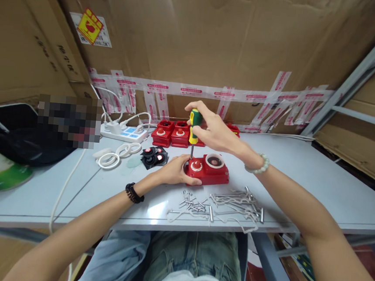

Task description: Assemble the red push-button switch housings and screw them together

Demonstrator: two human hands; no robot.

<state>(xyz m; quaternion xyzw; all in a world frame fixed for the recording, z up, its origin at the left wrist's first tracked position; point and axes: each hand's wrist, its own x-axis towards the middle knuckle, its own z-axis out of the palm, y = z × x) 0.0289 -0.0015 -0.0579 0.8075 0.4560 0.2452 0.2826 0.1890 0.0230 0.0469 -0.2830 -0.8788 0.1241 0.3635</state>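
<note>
My right hand (210, 127) is closed around the green and yellow handle of a screwdriver (193, 132). The screwdriver stands upright, its tip down at the left rear edge of a red box-shaped device (215, 176). A white ring and a red knob on a white disc sit on top of that device. At its left end, my left hand (176, 170) grips the red device, thumb along the front side and fingers behind. In front of it on the table lie several small screws (193, 201) and a pile of metal rods with white strings (234, 201).
Behind stand several similar red devices (180, 135). Left of my left hand lie black round parts (154, 156) and several white rings (108, 160). A power strip (127, 133) with plugged cables is farther back. Cardboard (196, 36) walls the back; a metal frame (344, 80) rises at right.
</note>
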